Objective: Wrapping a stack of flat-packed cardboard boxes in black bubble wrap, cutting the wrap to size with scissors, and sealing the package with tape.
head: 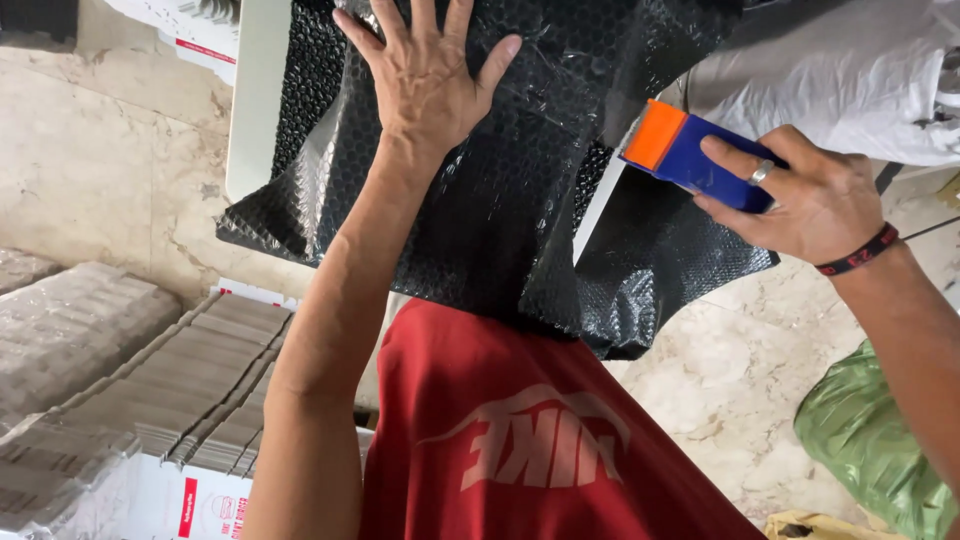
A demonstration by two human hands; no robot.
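Observation:
A parcel wrapped in black bubble wrap (500,190) lies on a white table (255,100) in front of me. My left hand (425,70) presses flat on top of it, fingers spread. My right hand (800,190), with a ring and a dark wristband, grips a blue tape dispenser with an orange end (680,150) at the parcel's right edge. A loose flap of the black wrap (660,270) hangs down below the dispenser.
My red shirt (520,430) fills the lower middle. Stacks of flat cardboard boxes (190,380) and plastic-wrapped bundles (70,320) stand at the left on the marble floor. A green plastic bag (870,440) lies at the lower right, and white sacks (850,70) at the upper right.

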